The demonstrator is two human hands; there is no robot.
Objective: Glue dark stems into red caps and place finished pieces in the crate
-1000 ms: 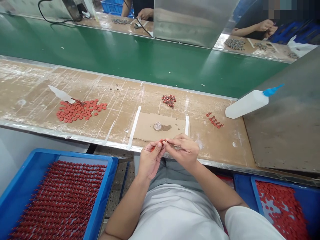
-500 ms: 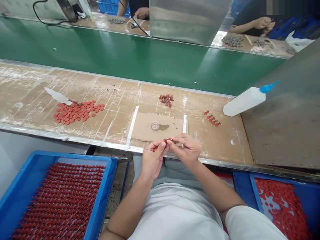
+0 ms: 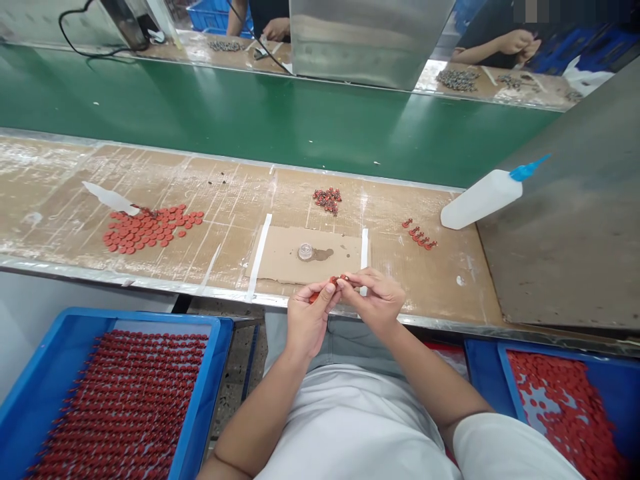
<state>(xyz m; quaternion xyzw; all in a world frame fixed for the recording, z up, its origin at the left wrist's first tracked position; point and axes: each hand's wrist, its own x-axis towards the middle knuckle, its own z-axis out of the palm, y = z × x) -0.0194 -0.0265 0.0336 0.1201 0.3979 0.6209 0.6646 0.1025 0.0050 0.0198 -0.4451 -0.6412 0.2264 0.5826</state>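
Note:
My left hand [image 3: 309,323] is closed on small red discs [image 3: 314,297], partly covered by its fingers. My right hand [image 3: 379,300] pinches a small red piece [image 3: 344,277] against the left fingertips; its exact form is too small to make out. Both hands meet just above the table's front edge. Beyond them, a small clear cup [image 3: 305,251] sits on a cardboard sheet [image 3: 280,250] beside a dark wet stain. Farther back lies a pile of small red-and-dark metal parts [image 3: 327,199]. Several discs with such parts on them [image 3: 419,235] form a row to the right.
Loose red discs [image 3: 143,230] lie at the left around a white pointed piece [image 3: 110,199]. A white squeeze bottle [image 3: 480,199] leans against the right panel. Blue trays of red parts flank me, left [image 3: 217,360] and right [image 3: 505,380]. Another person's hands [image 3: 517,43] work across the green belt [image 3: 250,113].
The camera view has shifted slightly, so the table things appear a little farther left. Both hands keep their grip, with the small red piece still between the fingertips.

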